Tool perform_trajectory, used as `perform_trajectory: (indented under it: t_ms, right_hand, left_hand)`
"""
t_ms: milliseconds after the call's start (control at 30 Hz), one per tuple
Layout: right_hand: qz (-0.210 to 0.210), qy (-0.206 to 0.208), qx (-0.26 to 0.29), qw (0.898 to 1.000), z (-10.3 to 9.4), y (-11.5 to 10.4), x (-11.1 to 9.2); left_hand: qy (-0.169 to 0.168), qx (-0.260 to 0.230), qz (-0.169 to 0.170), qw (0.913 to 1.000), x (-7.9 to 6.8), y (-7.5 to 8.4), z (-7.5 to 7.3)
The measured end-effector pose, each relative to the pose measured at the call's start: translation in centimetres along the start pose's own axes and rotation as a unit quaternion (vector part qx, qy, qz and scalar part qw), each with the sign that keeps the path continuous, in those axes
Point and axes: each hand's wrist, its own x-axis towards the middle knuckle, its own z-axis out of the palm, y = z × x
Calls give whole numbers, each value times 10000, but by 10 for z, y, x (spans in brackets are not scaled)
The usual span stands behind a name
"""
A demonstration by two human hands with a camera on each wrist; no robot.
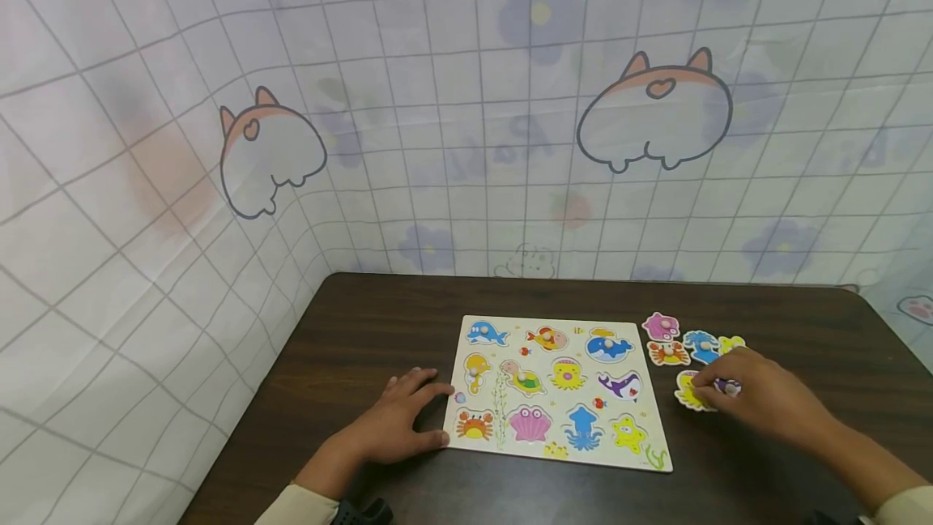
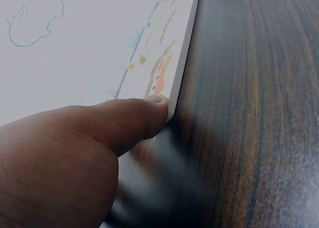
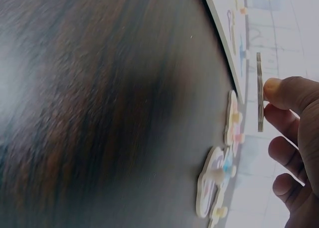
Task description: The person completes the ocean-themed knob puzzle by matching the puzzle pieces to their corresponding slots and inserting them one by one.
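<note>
A white sea-animal puzzle board lies on the dark table. My left hand is at its left edge, fingers spread and thumb touching the near corner. Just off the board's right side, my right hand pinches a yellow puzzle piece between thumb and fingers. In the right wrist view this piece is edge-on, raised off the table. Partly behind the hand lies a purple-and-white piece. Close by are a crab piece, a pink shell piece, a blue squid piece and a yellow starfish piece.
Knobbed pieces, including a turtle, a seahorse and a fish, sit in the board's upper and left parts. Its lower row shows flat pictures without knobs. A patterned white cloth hangs behind the table and along its left side.
</note>
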Motion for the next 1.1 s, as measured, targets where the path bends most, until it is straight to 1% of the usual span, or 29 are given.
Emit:
perform_trajectory:
  t_ms: [133,300,367,533,633,767,867,1100]
  right_hand:
    - [17,-151,55,9999,2,-5,6]
    - [-173,-97,207,9996,6,-12,13]
    - [-133,-186,277,9994,8,-15,16]
    - [135,-536,291,9980,11,-21,22]
    - [125,-527,305,9981,14,-23,25]
    - [-27,-368,384,9986,17,-26,28]
    - [-37,-349,394,9986,20,-27,30]
    - [62,-600,469,9971,24,-36,39]
  left_hand:
    - [3,-54,28,10000,0,1,-1]
    - [-28,-77,47,10000,0,0,0]
    - [-35,-73,46,10000,0,-1,0]
    - [-39,-140,73,9999,0,-1,0]
    - [-35,-179,97,9998,0,1,-1]
    - [-21,-184,111,9998,0,1,-2]
    - [-8,-150,122,9998,0,1,-1]
    - [10,-133,146,9998,0,0,-1]
